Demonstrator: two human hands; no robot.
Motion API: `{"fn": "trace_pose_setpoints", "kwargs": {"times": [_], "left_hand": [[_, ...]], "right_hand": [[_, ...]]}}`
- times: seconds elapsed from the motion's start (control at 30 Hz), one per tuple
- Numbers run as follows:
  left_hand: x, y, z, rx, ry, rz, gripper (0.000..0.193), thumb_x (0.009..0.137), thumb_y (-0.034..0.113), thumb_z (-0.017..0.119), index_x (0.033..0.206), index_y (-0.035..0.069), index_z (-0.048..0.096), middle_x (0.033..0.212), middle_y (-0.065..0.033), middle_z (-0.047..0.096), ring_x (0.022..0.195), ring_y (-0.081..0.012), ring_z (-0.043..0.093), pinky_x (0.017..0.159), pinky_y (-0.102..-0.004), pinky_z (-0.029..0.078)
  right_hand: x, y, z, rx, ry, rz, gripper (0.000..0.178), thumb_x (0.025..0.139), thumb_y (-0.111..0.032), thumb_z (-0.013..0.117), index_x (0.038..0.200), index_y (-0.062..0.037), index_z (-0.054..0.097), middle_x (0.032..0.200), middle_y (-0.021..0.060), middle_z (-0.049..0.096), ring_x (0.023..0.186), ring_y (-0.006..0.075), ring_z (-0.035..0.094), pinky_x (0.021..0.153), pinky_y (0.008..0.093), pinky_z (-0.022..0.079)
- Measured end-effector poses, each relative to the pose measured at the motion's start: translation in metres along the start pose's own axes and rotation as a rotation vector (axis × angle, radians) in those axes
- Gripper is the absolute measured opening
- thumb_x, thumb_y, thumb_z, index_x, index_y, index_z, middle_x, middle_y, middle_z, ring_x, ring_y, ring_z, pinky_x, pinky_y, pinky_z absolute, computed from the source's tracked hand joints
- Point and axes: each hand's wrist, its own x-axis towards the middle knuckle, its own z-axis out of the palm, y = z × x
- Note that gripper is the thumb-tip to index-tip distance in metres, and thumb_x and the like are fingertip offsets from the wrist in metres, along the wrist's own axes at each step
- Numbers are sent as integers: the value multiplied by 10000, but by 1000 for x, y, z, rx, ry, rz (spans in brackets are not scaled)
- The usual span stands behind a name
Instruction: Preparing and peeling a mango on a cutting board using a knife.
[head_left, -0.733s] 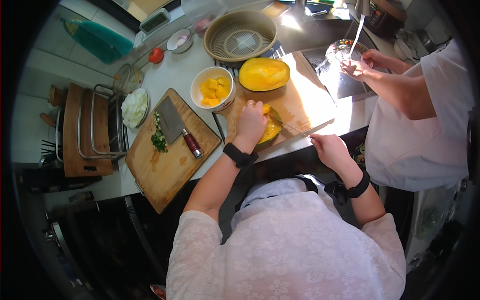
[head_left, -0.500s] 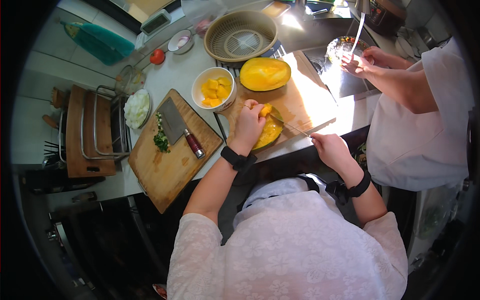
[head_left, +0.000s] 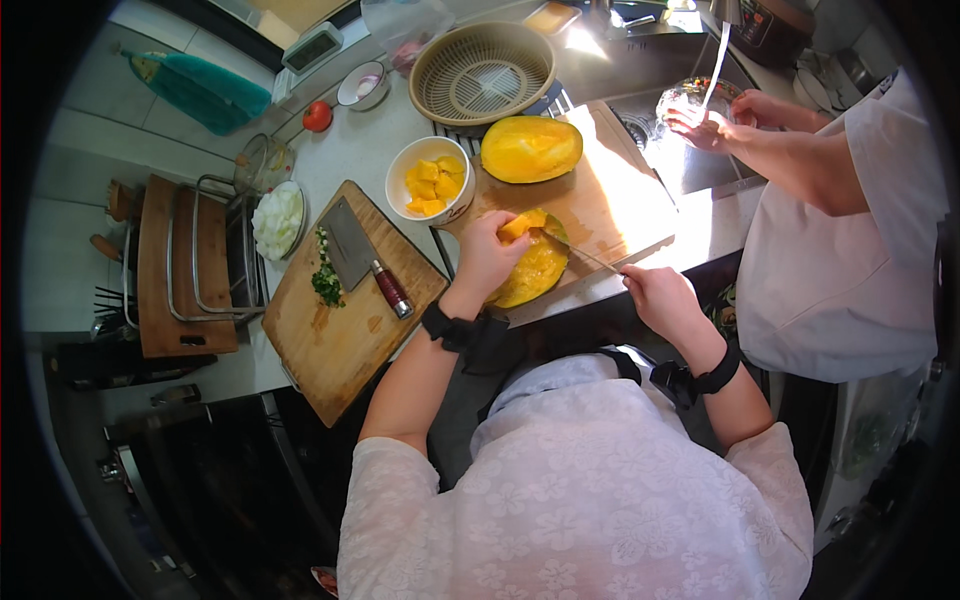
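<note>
My left hand [head_left: 484,260] pinches a chunk of yellow flesh [head_left: 522,224] at the top of a hollowed, green-skinned fruit half [head_left: 538,270]. This half sits at the near edge of a wooden board. From the right, my right hand [head_left: 662,298] grips a thin metal utensil [head_left: 597,260]; its tip meets the fruit beside my left fingers, and whether it is a spoon or a knife is unclear. Behind lies a second fruit half [head_left: 530,150], cut face up. Left of it, a white bowl [head_left: 458,205] holds yellow chunks [head_left: 432,182].
A cleaver [head_left: 352,250] and chopped greens [head_left: 326,285] lie on the left board [head_left: 345,350]. A colander [head_left: 482,75] stands behind. At the sink, another person's hands [head_left: 705,130] hold a glass bowl under running water. A tomato [head_left: 317,116] and a plate of white pieces [head_left: 278,220] stand left.
My left hand has shifted slightly left and down, and the chunk in its fingers shows more. My right hand has hardly moved. The other person's left hand has changed its pose.
</note>
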Motion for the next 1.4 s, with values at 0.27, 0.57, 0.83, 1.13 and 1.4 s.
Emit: {"fn": "trace_pose_setpoints", "kwargs": {"times": [0.27,0.57,0.83,1.13,1.4], "left_hand": [[35,-15,-72,-211,126,-309,342,714,146,653,979,-53,571,718,-117,619,636,-180,589,616,-268,474],[35,2,-70,581,280,78,359,728,105,564,1056,-34,516,933,-205,575,886,-362,540,738,-401,450],[-18,-26,-10,213,-69,-102,390,716,66,564,1087,-29,490,916,-224,575,864,-365,547,741,-391,451],[-6,-32,5,-581,-258,-525,320,734,-40,523,1052,-68,544,929,-111,612,772,-165,598,701,-252,476],[-12,-27,10,-985,-198,-793,205,740,-67,497,930,-65,573,847,-112,611,716,-197,615,673,-302,513]], "right_hand": [[-1,0,2,2,7,20,128,827,-166,478,794,-62,545,625,164,562,629,342,565,569,440,446],[-3,0,0,-59,37,1,117,821,-186,493,834,-92,563,638,142,571,640,321,575,561,426,449],[-10,-12,-13,-33,52,-75,131,808,-192,518,876,-106,590,657,129,582,634,308,576,549,408,447],[-3,-6,10,134,157,-48,178,801,-189,547,953,-117,603,688,106,595,642,289,582,559,373,461],[0,-9,33,169,132,-115,191,806,-185,544,982,-122,583,718,101,588,644,285,578,559,366,464]]}}
